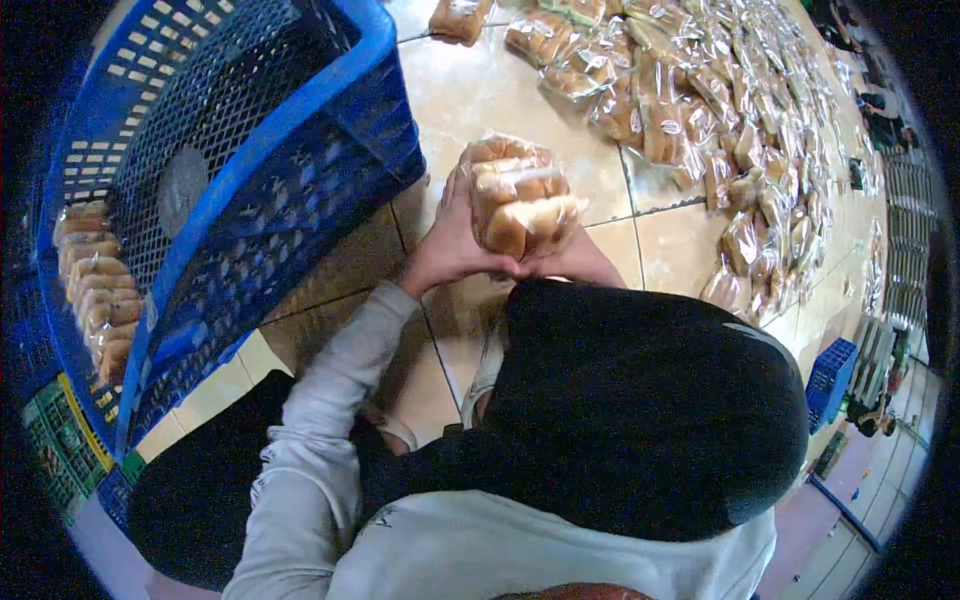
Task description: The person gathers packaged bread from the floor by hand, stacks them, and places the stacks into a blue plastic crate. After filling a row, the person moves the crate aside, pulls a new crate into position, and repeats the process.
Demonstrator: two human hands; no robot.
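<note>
A clear plastic bag of bread rolls (530, 205) is held up above the tiled floor, between my two hands. My left hand (455, 243) wraps round its left side and lower edge. From below and the right, my right hand (575, 262) grips the same bag, its fingers partly hidden behind the bread and my knee. The thumbs come close together at the bag's near edge. To the left of my hands stands a large blue plastic crate (300, 130), tilted in view, with a row of wrapped rolls (100, 285) along its far left side.
A broad heap of bagged bread (700, 100) covers the floor at the upper right. One separate bag of bread (461, 18) lies near the crate's top corner. A smaller blue crate (830, 380) stands at the far right, and a green crate (60, 440) at the lower left.
</note>
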